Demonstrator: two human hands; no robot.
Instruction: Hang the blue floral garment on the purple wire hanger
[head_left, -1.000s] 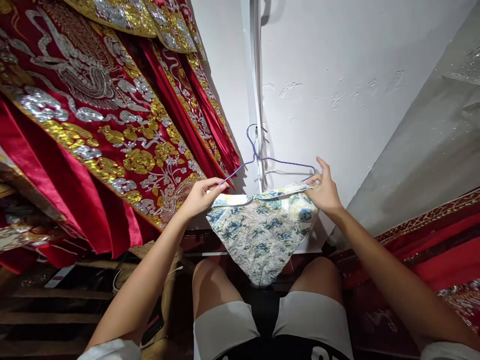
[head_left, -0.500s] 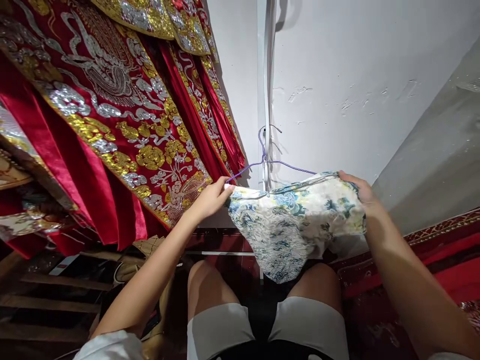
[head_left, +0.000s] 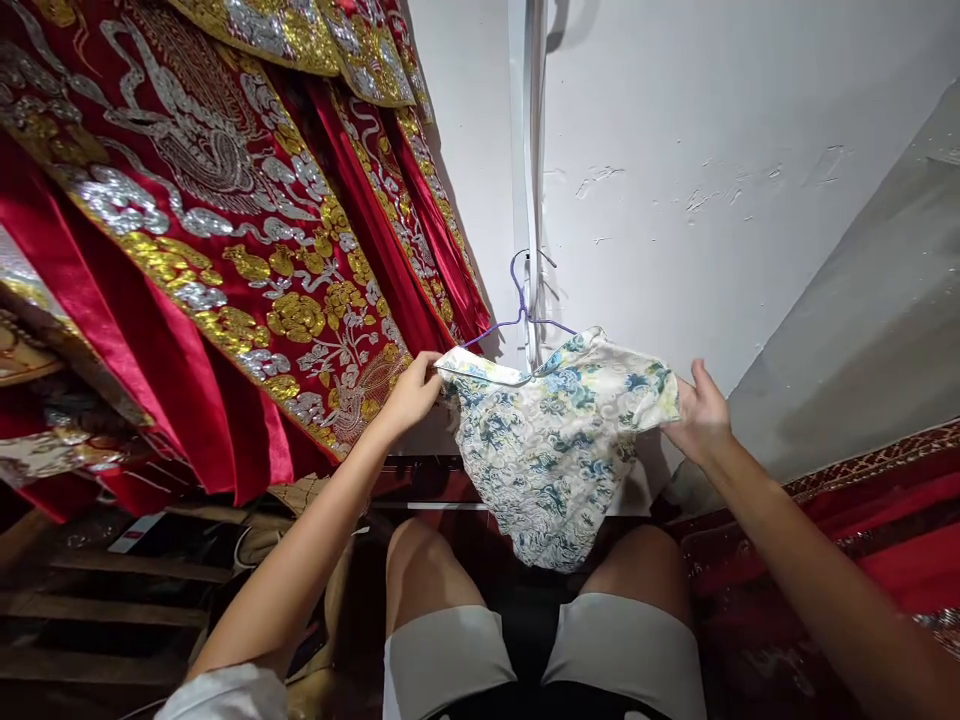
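Observation:
A white short-sleeved blouse with a blue and yellow floral print hangs in front of my knees on a purple wire hanger. The hanger's hook is at a pale upright pole. My left hand is closed on the blouse's left shoulder, thumb and fingers pinching the cloth by the hanger's end. At the right sleeve's hem, my right hand is open with its thumb raised away from the cloth. Its fingers are partly hidden behind the sleeve. The blouse's right shoulder lies over the hanger's other arm.
Red costumes with gold and silver sequins hang close on the left. The pale pole runs up the white wall. Wooden slats lie low at left, and red fabric spreads at lower right.
My right hand has let go of the right shoulder and moved down and left to the sleeve. The blouse now drapes over the hanger's right arm, its front more spread out.

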